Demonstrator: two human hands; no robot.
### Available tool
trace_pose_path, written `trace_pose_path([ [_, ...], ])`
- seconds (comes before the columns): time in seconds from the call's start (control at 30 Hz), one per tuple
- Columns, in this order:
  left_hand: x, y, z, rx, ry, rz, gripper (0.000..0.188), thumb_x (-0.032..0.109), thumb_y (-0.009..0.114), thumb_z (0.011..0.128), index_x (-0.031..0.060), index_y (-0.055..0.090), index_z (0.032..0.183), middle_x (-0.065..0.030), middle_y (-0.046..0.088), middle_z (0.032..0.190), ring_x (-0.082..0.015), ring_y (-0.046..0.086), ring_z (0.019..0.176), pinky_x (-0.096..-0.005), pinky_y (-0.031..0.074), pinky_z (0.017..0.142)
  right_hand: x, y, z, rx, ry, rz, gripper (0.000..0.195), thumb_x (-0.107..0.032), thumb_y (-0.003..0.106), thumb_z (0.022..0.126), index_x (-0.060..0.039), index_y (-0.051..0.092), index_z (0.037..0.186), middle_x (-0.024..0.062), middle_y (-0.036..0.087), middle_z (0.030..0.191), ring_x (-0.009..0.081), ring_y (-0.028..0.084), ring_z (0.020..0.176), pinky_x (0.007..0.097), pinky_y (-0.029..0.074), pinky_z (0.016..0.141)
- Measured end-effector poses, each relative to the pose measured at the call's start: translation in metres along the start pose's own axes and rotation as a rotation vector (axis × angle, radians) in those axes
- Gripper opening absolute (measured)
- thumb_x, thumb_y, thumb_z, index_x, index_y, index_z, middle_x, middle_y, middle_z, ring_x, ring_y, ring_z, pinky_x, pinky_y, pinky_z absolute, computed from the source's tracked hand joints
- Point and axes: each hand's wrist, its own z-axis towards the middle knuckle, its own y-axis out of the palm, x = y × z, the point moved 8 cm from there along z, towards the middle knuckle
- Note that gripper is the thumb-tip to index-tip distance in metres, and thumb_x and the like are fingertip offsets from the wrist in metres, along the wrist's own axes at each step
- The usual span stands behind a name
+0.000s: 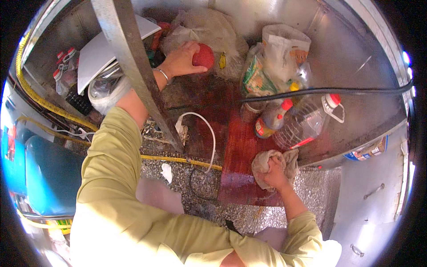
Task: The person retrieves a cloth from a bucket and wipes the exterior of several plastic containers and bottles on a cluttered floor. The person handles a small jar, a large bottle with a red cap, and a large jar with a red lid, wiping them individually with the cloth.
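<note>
With the arm stretched past a metal bar, my left hand (182, 60) grips a round red object (203, 55); its exact kind is unclear. Directly behind it is a cloudy plastic bag (220, 31) with bulky contents. My right hand (276, 174) clutches a crumpled beige cloth (262, 165) against the front part of a reddish-brown board (240, 150). Just beyond the cloth stand a large clear plastic jug (302, 123) with a red cap and a sauce bottle (272, 121) with a red top.
A slanted metal bar (128, 56) crosses before my left arm. A black cable (327, 90) spans the right side, and a white cord (213, 140) loops from a power strip (160, 135). A white sack (283, 50), a yellow corrugated hose (46, 103) and a clear container (106, 91) surround the space.
</note>
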Motion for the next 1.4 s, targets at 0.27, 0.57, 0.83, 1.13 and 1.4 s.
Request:
trace_pose_path([
  [0.27,-0.011,0.005,0.007,-0.030,-0.157,0.231,0.095,0.058,0.069,0.053,0.0100,0.039,0.129,-0.0242,0.028,0.133,-0.0428,0.033,0.119,-0.0459,0.035,0.096,0.000,-0.001,0.001,0.019,-0.035,0.093,0.061,-0.029,0.074,0.058,-0.0056,0.051,0.109,0.0173,0.047,0.110,0.0381,0.043,0.108,0.0420,0.036,0.092],
  [0.57,-0.061,0.011,-0.042,-0.074,-0.470,0.190,0.107,0.052,0.071,0.050,0.0135,0.022,0.136,-0.0251,0.029,0.130,-0.0474,0.034,0.115,-0.0489,0.036,0.093,-0.010,-0.009,0.001,0.077,-0.106,0.093,0.056,-0.024,0.074,0.058,-0.0042,0.053,0.105,0.0166,0.048,0.100,0.0362,0.045,0.102,0.0404,0.037,0.089],
  [0.83,-0.039,-0.029,-0.075,0.062,-0.599,0.107,0.101,0.052,0.071,0.050,0.0177,0.028,0.135,-0.0239,0.037,0.121,-0.0435,0.039,0.110,-0.0468,0.035,0.093,0.003,-0.003,0.003,0.092,-0.077,0.091,0.061,-0.026,0.076,0.056,-0.0022,0.051,0.107,0.0177,0.048,0.101,0.0368,0.044,0.104,0.0393,0.036,0.091],
  [1.13,-0.017,-0.086,-0.098,0.094,-0.557,0.170,0.103,0.052,0.071,0.048,0.0117,0.031,0.134,-0.0275,0.043,0.114,-0.0405,0.044,0.108,-0.0433,0.036,0.093,0.013,0.009,0.010,-0.079,-0.027,0.070,0.077,-0.033,0.074,0.058,0.0016,0.043,0.120,0.0219,0.041,0.123,0.0400,0.038,0.115,0.0424,0.033,0.097],
  [1.4,0.019,-0.151,-0.105,0.177,-0.422,0.031,0.075,0.042,0.072,0.057,0.0031,0.050,0.117,-0.0236,0.049,0.114,-0.0331,0.043,0.114,-0.0402,0.035,0.094,0.010,0.006,0.009,-0.183,0.022,0.062,0.073,-0.032,0.073,0.061,0.0035,0.044,0.118,0.0218,0.039,0.123,0.0404,0.039,0.114,0.0435,0.036,0.094],
])
